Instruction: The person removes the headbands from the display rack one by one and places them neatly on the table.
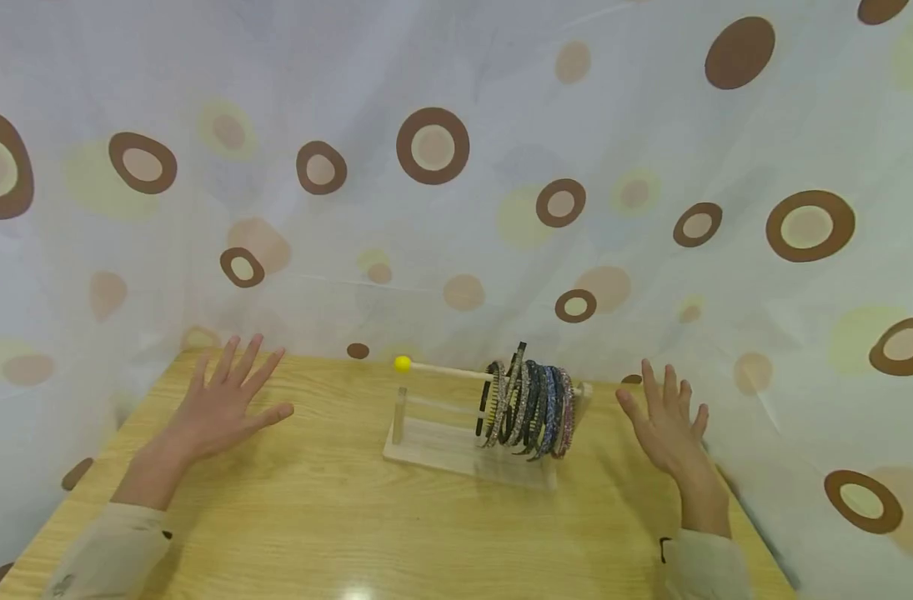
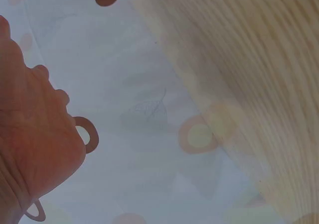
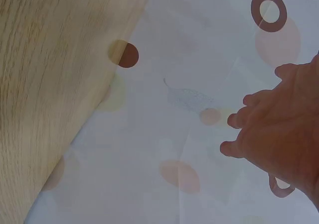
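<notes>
In the head view, a wooden stand point(image 1: 426, 446) with a horizontal rod point(image 1: 448, 370) sits right of the table's middle. Several glittery headbands point(image 1: 551, 408) hang bunched at the rod's right end, in grey, black, blue and pink. A yellow ball point(image 1: 403, 363) caps the rod's left end. My left hand point(image 1: 219, 412) is spread, palm down, well to the left of the stand, holding nothing. To the right of the headbands, my right hand point(image 1: 666, 429) is also spread with straight fingers and holds nothing. Neither wrist view shows the stand.
The stand is on a light wooden table point(image 1: 313, 517). A pale curtain point(image 1: 456, 217) with brown rings and dots hangs behind the table and along both sides, close to its edges.
</notes>
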Available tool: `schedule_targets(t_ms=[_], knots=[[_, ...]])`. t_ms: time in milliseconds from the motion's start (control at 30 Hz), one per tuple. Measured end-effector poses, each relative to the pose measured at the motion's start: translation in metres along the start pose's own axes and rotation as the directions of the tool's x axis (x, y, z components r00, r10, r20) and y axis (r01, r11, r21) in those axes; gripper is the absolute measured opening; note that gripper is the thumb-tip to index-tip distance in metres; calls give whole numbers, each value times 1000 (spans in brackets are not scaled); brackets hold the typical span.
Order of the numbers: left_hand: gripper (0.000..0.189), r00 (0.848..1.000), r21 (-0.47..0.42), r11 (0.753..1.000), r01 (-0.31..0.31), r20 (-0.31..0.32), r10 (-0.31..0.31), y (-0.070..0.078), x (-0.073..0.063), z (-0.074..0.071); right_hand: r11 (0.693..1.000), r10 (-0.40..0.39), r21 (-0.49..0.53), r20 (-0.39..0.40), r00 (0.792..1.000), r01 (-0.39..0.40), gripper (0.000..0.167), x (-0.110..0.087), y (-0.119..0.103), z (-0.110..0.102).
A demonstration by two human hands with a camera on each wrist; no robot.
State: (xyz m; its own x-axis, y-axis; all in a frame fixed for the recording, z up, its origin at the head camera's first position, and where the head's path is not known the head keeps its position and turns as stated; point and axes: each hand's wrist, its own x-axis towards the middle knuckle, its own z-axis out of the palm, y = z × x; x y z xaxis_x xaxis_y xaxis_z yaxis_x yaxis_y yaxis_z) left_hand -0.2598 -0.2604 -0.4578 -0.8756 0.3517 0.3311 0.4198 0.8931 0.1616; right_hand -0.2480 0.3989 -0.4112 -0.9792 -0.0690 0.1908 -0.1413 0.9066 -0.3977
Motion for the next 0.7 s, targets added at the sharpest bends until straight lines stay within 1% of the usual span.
schedule_targets(t_ms=[100,167,200,267,300,333,367,400,433,467,500,567,600,633,700], knots=[[92,1000,-5,1000,9,2,-9,-1,-1,-3,999,-11,31,-15,1000,12,74,1,0,-1],[91,1000,-30,999,15,-13,-16,0,0,-7,993,-34,113,-44,998,38,72,2,-2,-4],[90,1000,-43,999,12,-28,-13,4,2,-8,985,-51,163,-62,997,61,70,2,-6,-7],[84,995,-100,995,-23,-102,12,20,9,-7,957,-88,267,-96,991,111,64,0,-15,-13],[77,987,-129,990,-54,-156,34,32,14,-5,938,-108,317,-109,988,137,60,-2,-22,-16],[68,977,-172,981,-87,-206,50,46,18,-3,921,-130,354,-116,985,163,56,-4,-31,-19],[58,966,-223,967,-123,-250,65,63,22,-1,907,-163,372,-128,978,199,54,-7,-40,-21],[46,954,-273,948,-163,-287,81,81,26,1,902,-196,364,-136,971,233,53,-10,-50,-22],[36,944,-336,919,-207,-316,96,100,29,3,899,-230,350,-138,963,265,54,-12,-62,-22],[28,943,-402,886,-230,-316,102,119,32,4,895,-273,325,-140,952,305,56,-14,-73,-21],[22,949,-474,846,-244,-296,107,138,35,4,892,-322,287,-137,937,349,60,-15,-85,-21],[22,970,-618,754,-224,-212,114,173,41,5,881,-422,172,-133,897,440,69,-16,-107,-16],[25,980,-670,716,-197,-162,118,189,44,7,873,-464,105,-124,877,476,74,-16,-116,-14],[28,987,-710,685,-163,-110,121,203,48,9,862,-498,49,-110,860,505,77,-16,-124,-11],[36,993,-764,638,-93,-21,120,226,55,14,834,-551,-60,-90,829,548,84,-15,-135,-4]])
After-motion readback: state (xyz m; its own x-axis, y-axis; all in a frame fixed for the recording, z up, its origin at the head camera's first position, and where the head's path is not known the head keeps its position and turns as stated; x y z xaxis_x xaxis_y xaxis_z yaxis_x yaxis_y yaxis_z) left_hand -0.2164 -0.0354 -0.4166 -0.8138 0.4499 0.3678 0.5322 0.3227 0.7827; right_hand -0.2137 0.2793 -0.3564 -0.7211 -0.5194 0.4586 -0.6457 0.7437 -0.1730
